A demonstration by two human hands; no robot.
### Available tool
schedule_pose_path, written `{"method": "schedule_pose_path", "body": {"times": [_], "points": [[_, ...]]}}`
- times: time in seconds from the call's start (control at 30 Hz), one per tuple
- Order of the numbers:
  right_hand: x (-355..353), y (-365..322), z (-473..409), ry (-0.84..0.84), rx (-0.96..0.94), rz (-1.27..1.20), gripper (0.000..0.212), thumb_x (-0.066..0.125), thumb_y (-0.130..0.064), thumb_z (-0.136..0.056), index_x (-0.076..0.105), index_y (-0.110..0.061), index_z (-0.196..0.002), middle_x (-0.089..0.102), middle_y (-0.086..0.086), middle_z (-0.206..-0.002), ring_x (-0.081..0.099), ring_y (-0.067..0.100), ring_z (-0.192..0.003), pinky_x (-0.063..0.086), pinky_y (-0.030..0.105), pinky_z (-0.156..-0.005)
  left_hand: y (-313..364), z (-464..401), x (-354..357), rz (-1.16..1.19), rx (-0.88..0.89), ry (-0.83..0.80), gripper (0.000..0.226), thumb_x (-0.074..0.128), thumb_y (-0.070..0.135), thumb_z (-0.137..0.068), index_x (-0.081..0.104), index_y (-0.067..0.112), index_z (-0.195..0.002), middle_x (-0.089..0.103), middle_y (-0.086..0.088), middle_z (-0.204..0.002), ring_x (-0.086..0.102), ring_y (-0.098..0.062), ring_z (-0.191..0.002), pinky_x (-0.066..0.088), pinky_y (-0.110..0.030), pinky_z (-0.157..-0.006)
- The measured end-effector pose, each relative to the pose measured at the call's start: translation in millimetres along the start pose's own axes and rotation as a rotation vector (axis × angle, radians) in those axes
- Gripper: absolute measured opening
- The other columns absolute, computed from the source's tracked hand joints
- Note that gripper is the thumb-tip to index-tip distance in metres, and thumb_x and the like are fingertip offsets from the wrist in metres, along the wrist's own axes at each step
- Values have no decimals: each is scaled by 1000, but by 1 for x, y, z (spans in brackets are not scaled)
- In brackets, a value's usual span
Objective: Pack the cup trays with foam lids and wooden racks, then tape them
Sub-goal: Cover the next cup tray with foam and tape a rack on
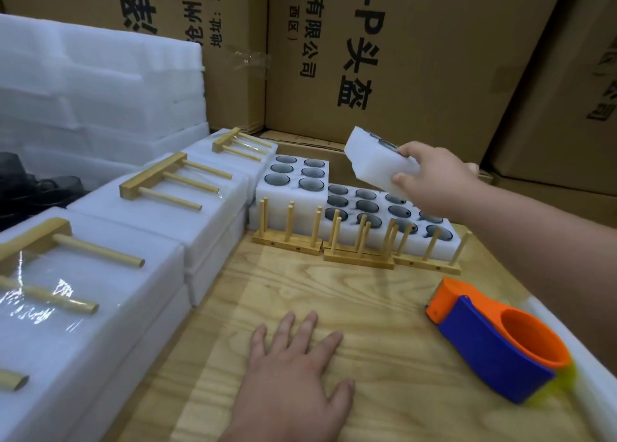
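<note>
Along the left edge, taped packs (207,201) of white foam carry wooden racks (167,183) under clear tape. At near centre the left hand (293,371) lies flat, fingers spread, on the wooden table (367,308). Far right, the right hand (434,171) grips a tilted white foam cup tray (374,161) above other trays (367,208).

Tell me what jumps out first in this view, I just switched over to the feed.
The right hand stands out first, gripping a white foam cup tray lifted and tilted above the open trays of dark cups at the back of the table. Next is the orange-and-blue tape dispenser lying near the right edge, and the left hand resting flat, fingers spread, on the wooden table.
</note>
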State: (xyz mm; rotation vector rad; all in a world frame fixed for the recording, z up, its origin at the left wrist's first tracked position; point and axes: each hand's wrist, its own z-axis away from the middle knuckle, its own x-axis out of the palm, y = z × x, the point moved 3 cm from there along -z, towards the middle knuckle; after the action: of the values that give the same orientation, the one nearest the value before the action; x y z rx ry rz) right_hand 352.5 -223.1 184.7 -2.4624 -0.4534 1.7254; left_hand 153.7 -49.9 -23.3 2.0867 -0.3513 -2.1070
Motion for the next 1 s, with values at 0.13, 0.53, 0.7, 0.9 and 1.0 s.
{"method": "schedule_pose_path", "body": {"times": [0.13,0.53,0.7,0.9,1.0], "points": [[-31,-3,59,-13,-66,-72,34,52,-45,-99,49,-45,-133,61,3,-120,60,27,-104,31,44,-101,1,3,1,-2,8,26,81,17,80,-79,5,55,-155,-5,18,-170,-11,-13,-156,-10,-53,-121],[-35,-3,247,-119,-241,-8,40,49,-48,-100,38,-54,-138,36,-18,-108,23,4,-98,18,34,-100,1,12,-13,170,-17,135,46,33,53,-101,47,41,-143,34,18,-161,22,-10,-153,9,-42,-125],[-15,-8,289,-198,-248,117,47,57,-51,-77,56,-52,-125,46,-12,-106,53,15,-109,21,40,-90,-3,18,-20,329,-72,302,7,49,34,-99,55,32,-95,60,13,-97,54,-17,-102,39,-36,-98],[8,-7,318,-148,-304,154,55,81,-59,-30,70,-53,-84,48,-9,-71,43,10,-60,38,30,-69,-2,19,-21,346,-79,320,13,50,25,-97,53,27,-85,59,11,-87,50,-17,-92,40,-36,-89],[16,-9,322,-151,-362,228,44,74,-65,-35,69,-52,-77,46,-7,-64,24,13,-69,45,24,-59,-2,19,-21,345,-62,336,13,50,21,-96,54,27,-86,59,12,-88,51,-16,-91,39,-35,-90]]}}
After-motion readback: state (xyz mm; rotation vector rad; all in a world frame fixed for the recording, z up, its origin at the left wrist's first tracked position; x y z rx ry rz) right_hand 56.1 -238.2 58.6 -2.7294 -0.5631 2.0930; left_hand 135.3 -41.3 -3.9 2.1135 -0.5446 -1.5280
